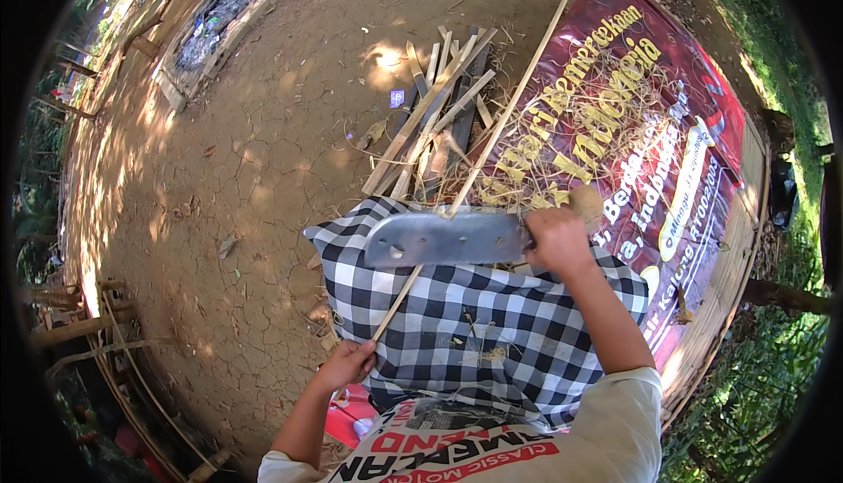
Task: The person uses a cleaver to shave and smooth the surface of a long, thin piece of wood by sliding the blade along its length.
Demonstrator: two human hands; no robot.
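Observation:
My left hand is closed around the near end of a long thin bamboo strip, which slants up and away to the right. In my right hand is the handle of a machete, its wide grey blade pointing left across the strip. The blade hides a short length of the strip, and small holes show along the metal. Under both lies a black-and-white checked cloth over my lap, with a few thin shavings on it.
Split bamboo sticks lie heaped on the cracked dirt ground ahead. Curly shavings cover part of a maroon printed banner on a bamboo platform to the right. A framed ash pit sits far left.

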